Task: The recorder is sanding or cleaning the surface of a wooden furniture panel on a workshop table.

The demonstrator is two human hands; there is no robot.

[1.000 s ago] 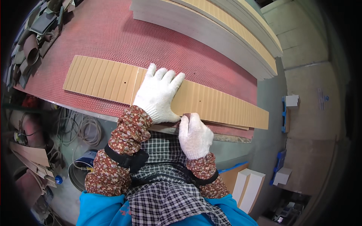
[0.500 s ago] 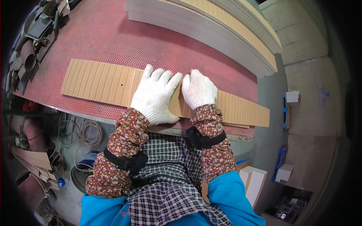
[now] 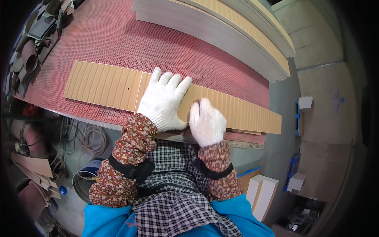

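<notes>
A long tan board (image 3: 241, 106) with ridges across it and a plain middle section lies along the near edge of the red textured mat (image 3: 102, 43). My left hand (image 3: 162, 100), in a white knit glove, rests flat on the board left of its middle, fingers spread. Just right of it, my right hand (image 3: 208, 123), also gloved, is closed over the board's near edge. Its thumb and fingers are pressed together, and whatever they may hold is hidden. A small dark hole shows in the board's left part. Another strip peeks out beneath its right part.
Stacked grey-sided boards (image 3: 221, 31) with tan tops stand at the far right of the mat. Curled, worn sheets (image 3: 29, 55) pile up at the far left. Below the table are coiled hoses (image 3: 94, 140), a blue bucket (image 3: 89, 170) and white blocks (image 3: 262, 193).
My right hand has slid toward me across the board, from near its far edge to its near edge, still closed. My left hand has stayed in place.
</notes>
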